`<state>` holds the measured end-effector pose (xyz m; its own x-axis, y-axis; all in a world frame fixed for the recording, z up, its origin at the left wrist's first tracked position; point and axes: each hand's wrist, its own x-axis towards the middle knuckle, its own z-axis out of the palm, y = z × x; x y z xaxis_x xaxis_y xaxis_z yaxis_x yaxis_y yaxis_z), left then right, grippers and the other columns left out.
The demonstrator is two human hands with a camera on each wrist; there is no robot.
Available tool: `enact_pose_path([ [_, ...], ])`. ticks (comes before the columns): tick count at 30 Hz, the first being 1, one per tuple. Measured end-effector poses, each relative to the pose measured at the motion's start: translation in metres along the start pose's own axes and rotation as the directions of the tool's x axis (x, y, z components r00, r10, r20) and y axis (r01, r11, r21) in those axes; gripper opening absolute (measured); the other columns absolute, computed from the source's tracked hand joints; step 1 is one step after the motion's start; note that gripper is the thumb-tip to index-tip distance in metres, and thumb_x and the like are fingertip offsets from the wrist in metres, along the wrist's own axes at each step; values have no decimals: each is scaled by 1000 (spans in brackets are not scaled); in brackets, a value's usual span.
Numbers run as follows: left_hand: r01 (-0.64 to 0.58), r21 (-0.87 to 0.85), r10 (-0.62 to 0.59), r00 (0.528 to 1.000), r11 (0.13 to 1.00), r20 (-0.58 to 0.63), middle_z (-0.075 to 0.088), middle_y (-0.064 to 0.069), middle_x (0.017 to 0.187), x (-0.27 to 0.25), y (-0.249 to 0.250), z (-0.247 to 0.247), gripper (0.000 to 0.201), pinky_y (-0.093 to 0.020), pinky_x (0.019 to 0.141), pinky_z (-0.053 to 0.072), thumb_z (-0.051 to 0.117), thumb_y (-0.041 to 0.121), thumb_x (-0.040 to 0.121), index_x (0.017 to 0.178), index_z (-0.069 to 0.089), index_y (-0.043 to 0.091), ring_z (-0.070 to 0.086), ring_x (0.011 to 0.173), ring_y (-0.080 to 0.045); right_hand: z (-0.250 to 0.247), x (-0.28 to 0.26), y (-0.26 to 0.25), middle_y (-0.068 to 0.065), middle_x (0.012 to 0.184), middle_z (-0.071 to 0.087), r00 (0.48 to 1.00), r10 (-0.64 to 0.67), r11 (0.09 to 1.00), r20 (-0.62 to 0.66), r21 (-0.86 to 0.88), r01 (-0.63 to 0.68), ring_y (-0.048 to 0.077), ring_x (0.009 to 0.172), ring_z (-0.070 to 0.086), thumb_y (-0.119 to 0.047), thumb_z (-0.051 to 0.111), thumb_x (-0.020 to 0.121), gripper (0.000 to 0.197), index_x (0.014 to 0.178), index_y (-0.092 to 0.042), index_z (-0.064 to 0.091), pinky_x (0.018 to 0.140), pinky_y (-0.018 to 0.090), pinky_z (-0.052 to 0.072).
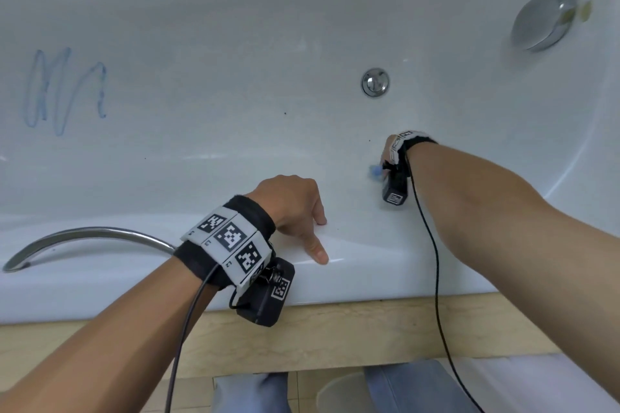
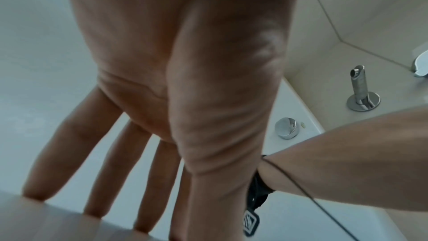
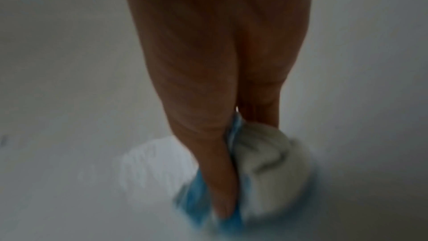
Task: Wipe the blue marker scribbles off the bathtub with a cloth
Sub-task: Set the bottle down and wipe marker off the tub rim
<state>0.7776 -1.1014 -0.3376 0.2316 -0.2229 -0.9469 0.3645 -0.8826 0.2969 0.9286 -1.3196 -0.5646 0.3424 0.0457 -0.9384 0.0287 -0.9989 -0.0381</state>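
Observation:
Blue marker scribbles (image 1: 63, 90) run in zigzags on the white bathtub (image 1: 235, 27) inner wall at far left. My right hand (image 1: 391, 157) reaches down inside the tub near its right end and pinches a bunched white cloth (image 3: 266, 162) stained blue between thumb and fingers, pressed against the tub surface. Only a blue tip of the cloth (image 1: 375, 172) shows in the head view. My left hand (image 1: 302, 211) rests on the tub's near rim (image 1: 369, 265), fingers straight and spread (image 2: 97, 153), holding nothing.
A round chrome drain plug (image 1: 375, 82) sits on the tub floor and a larger chrome overflow knob (image 1: 543, 20) at upper right. A curved chrome grab handle (image 1: 87, 238) is fixed on the rim at left. A beige ledge (image 1: 335, 329) runs below the rim.

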Motion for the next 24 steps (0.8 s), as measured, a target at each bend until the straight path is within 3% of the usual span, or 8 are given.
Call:
enact_pose_path([
  [4,4,-61,-1,999,998,48,66,14,126,-4,-18,-17,75,-30,97,46,91,54,57,124,68,32,60,114,-14,-3,-6,-18,-9,119,66,987,-80,994,139,91,68,16,98,63,-57,72,76,50,115,-26,69,98,32,52],
  [6,30,-30,-26,995,999,99,62,14,130,-4,-30,-23,82,-31,97,44,90,55,56,130,63,33,58,118,-15,-9,-3,-25,-5,109,68,995,-79,933,-63,347,96,18,96,65,-49,81,74,56,121,-20,71,92,29,52],
  [8,54,18,-55,990,998,131,58,13,136,-3,-41,-24,88,-33,100,43,90,55,56,136,58,35,56,121,-16,-10,14,-20,-2,98,69,921,50,818,-387,544,184,15,84,65,-38,79,80,43,114,-13,71,75,18,48],
  [10,61,30,-65,988,998,143,56,13,138,0,-46,-24,90,-34,101,43,90,55,56,138,56,36,55,123,-17,-11,20,-15,2,91,64,800,182,794,-572,565,224,17,76,63,-23,68,90,20,105,-10,66,58,13,43],
  [12,59,27,-62,986,998,152,57,12,137,5,-46,-25,91,-35,103,44,91,54,55,138,56,36,55,122,-17,-7,33,-8,7,94,61,754,199,861,-626,478,170,26,87,66,-17,60,93,7,98,-12,60,62,20,43],
  [16,58,33,-63,981,998,182,60,9,134,16,-44,-26,93,-34,100,45,93,50,53,137,57,34,57,120,-18,9,39,-8,13,123,68,920,88,979,-382,206,-8,32,110,66,-24,64,94,23,111,-11,73,87,30,50],
  [19,56,37,-63,977,998,205,59,7,136,20,-44,-28,94,-36,102,45,94,50,52,138,57,33,56,122,-19,17,31,-19,5,110,72,932,35,985,-362,172,30,26,98,68,-21,75,83,19,102,-17,77,84,28,54],
  [24,47,10,-49,974,999,221,59,8,136,21,-44,-32,93,-35,104,44,94,51,52,136,58,34,56,122,-18,38,18,-55,-6,93,75,977,-212,972,11,103,209,19,89,71,-24,82,67,27,94,-26,80,76,26,57],
])
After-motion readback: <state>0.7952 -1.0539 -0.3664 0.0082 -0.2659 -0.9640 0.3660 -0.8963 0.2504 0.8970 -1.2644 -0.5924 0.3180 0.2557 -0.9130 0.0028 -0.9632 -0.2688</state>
